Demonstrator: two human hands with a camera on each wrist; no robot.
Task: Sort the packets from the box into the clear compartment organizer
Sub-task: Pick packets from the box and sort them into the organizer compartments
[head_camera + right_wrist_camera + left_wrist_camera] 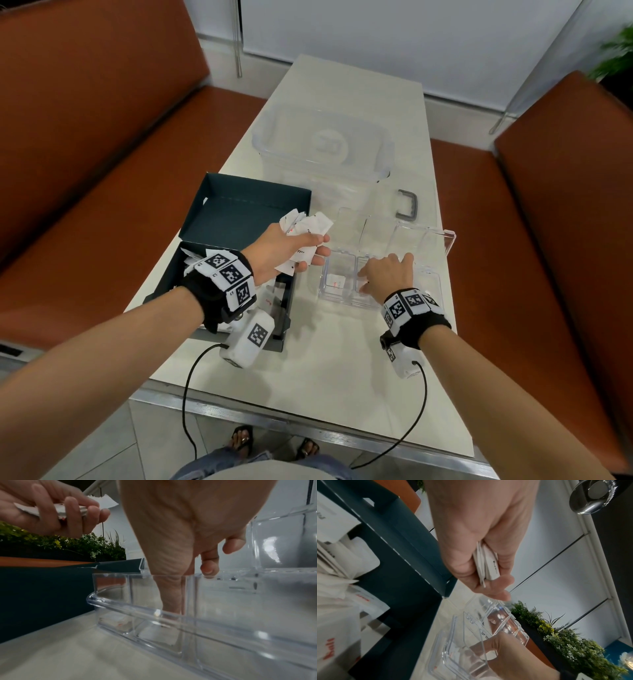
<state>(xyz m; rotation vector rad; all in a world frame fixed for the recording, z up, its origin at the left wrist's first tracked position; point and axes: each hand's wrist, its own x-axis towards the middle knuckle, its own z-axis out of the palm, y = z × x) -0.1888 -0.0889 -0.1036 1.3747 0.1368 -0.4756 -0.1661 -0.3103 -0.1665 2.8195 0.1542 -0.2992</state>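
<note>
Here, a fanned bundle of white packets point(301, 236) is clamped in the left hand point(284, 250), thumb on top and fingers curled beneath, held just above the table point(342, 377) between the dark box point(239, 219) and the clear organizer point(376, 267). More packets are seen lying loose in the box, below and behind the left wrist. The right hand point(387, 274) is lowered into the organizer's near row; in the right wrist view a finger reaches down to the floor of a compartment, where a packet point(159, 631) appears to be pressed or set flat, though whether anything is pinched cannot be told. One packet point(335, 281) with red print is already lying in the compartment just left of the right hand. The packets are judged very light, thin and limp, with serrated paper edges; they are likely to slide over one another, so a bundle is best gripped across the flat faces, and a single one is best peeled off by a corner or edge with thumb and forefinger. Little force is needed; crushing is the smaller risk, dropping or fanning out the larger. The organizer looks rigid, light and slick, with its lid point(424, 236) hinged open beyond the right hand, and it may skid if pushed sideways. A larger clear tub point(322, 147) is noted farther off, well beyond both hands.
</note>
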